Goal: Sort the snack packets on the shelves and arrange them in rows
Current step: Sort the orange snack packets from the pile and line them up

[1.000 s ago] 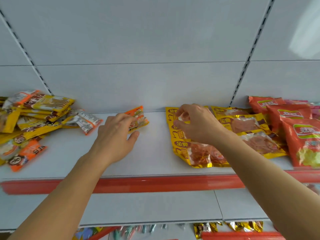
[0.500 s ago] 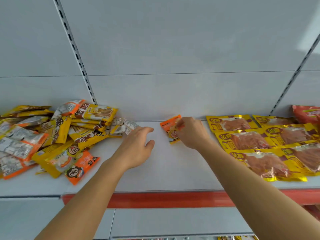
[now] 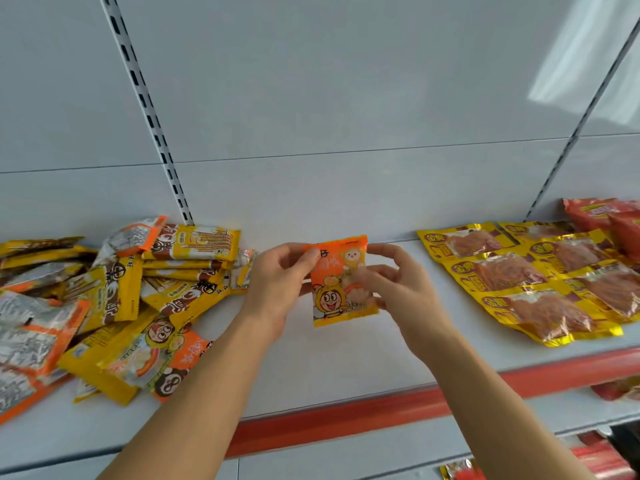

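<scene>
Holding orange packet (image 3: 341,280) upright over shelf (image 3: 346,362) middle, between loose pile (image 3: 114,306) and yellow rows (image 3: 540,282). Left hand (image 3: 277,289) pinched top-left corner; right hand (image 3: 398,289) fingers curled on right edge. Packet looked light, floppy, slick; sealed edges seemed safest hold.

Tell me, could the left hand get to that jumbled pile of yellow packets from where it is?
Probably yes. The left hand is beside the yellow packet pile with nothing between, but it pinches the orange packet.
</scene>
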A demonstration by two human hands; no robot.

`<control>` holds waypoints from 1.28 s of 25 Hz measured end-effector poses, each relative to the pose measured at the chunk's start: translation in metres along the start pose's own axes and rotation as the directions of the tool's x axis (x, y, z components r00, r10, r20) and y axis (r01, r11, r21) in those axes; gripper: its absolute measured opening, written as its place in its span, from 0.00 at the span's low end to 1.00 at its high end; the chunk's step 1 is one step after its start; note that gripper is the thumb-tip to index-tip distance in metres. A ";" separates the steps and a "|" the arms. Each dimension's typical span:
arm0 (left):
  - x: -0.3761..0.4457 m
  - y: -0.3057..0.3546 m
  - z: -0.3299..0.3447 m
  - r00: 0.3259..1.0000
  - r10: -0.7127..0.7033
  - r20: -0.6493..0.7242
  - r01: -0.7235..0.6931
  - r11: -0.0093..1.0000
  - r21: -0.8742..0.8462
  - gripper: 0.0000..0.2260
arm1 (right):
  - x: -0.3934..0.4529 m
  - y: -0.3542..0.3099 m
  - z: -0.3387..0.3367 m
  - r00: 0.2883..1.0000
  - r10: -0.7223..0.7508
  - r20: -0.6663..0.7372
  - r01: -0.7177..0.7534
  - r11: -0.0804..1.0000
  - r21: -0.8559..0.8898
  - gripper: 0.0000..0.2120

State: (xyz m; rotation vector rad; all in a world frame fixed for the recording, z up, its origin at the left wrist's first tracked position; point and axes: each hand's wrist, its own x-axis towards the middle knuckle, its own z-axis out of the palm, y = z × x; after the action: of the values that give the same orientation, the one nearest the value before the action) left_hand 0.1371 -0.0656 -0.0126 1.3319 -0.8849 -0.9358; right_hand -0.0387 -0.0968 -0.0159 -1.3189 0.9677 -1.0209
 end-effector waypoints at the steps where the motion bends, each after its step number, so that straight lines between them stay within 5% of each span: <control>1: 0.000 0.003 -0.001 0.998 0.059 0.015 -0.060 0.997 0.050 0.02 | 0.003 -0.005 0.000 1.000 -0.006 0.022 0.007 0.999 -0.039 0.13; 4: 0.000 0.014 0.002 0.984 0.174 0.047 -0.179 0.976 0.126 0.02 | 0.015 -0.023 -0.002 0.996 -0.085 -0.002 0.082 0.968 -0.237 0.03; 8: -0.009 0.019 0.006 0.969 0.034 0.244 -0.080 0.980 0.181 0.19 | 0.028 -0.045 -0.015 0.982 -0.117 -0.150 0.083 0.973 -0.216 0.05; 10: -0.010 0.015 0.009 0.959 0.016 0.284 -0.092 0.963 0.255 0.18 | 0.036 -0.051 -0.025 0.980 -0.119 -0.159 0.078 0.967 -0.242 0.06; 14: -0.002 0.006 0.020 0.983 0.079 0.164 -0.125 0.948 0.294 0.06 | 0.057 -0.056 -0.053 0.985 -0.157 -0.065 0.117 0.905 -0.410 0.06; 20: 0.015 -0.004 0.056 0.987 0.115 0.111 -0.148 0.924 0.354 0.08 | 0.107 -0.063 -0.094 0.994 -0.109 -0.028 0.088 0.910 -0.405 0.03; 25: 0.029 -0.029 0.085 0.994 0.074 0.086 -0.105 0.885 0.453 0.02 | 0.147 -0.049 -0.111 0.988 -0.115 0.104 0.152 0.596 -0.788 0.03; 32: 0.047 -0.043 0.113 0.996 0.077 0.056 -0.094 0.709 0.699 0.03 | 0.179 -0.010 -0.122 0.962 -0.166 0.217 0.256 0.271 -0.928 0.04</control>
State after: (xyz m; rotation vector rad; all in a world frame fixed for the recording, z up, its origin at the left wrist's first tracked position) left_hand 0.0482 -0.1526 -0.0508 1.9058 -1.3947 -0.5372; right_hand -0.1059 -0.3029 -0.0060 -2.5542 1.4595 -0.4716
